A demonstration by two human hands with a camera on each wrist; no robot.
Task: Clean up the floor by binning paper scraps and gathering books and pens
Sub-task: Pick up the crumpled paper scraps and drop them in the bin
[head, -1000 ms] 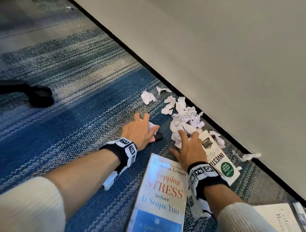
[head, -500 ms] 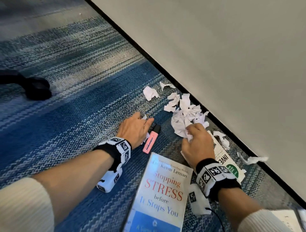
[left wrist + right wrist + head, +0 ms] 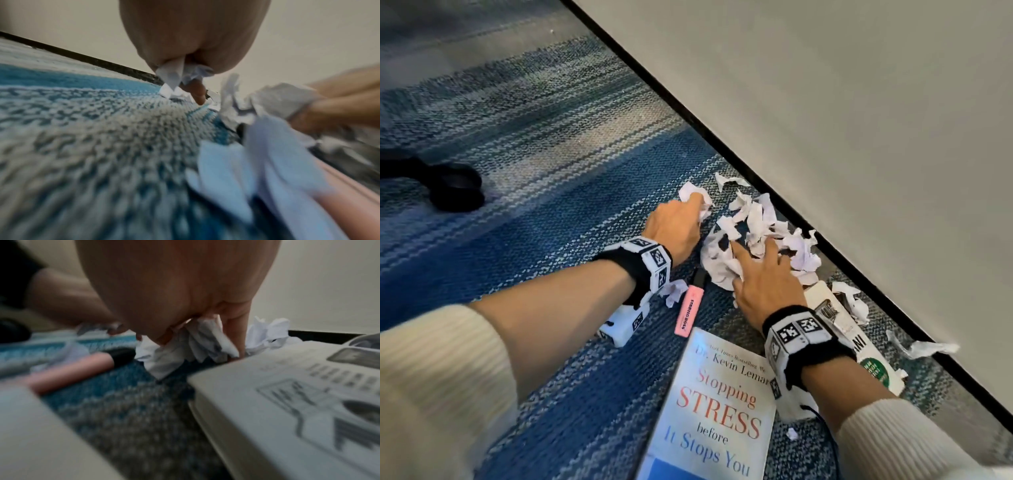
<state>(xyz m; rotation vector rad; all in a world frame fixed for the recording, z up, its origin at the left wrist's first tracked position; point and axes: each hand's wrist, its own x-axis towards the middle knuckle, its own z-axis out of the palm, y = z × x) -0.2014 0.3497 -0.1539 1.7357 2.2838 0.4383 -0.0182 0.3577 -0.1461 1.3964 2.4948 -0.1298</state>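
Left hand [image 3: 676,228] has hopped off the pink highlighter [image 3: 689,310] to 12 o'clock, now clutching scraps, right hand [image 3: 765,274] raking the paper pile [image 3: 774,233], so binning comes next, I'd guess.

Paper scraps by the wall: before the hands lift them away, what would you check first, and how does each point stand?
1. Left hand grips a scrap: ok.
2. Right hand has paper gathered under it, on the paper scrap pile: ok.
3. Pink highlighter lies apart from the pile: ok.
4. Stopping Stress book lies apart from the pile: ok.
5. All scraps gathered: not ok, a stray scrap lies by the wall.
6. Bin within reach: cannot tell, none in view.
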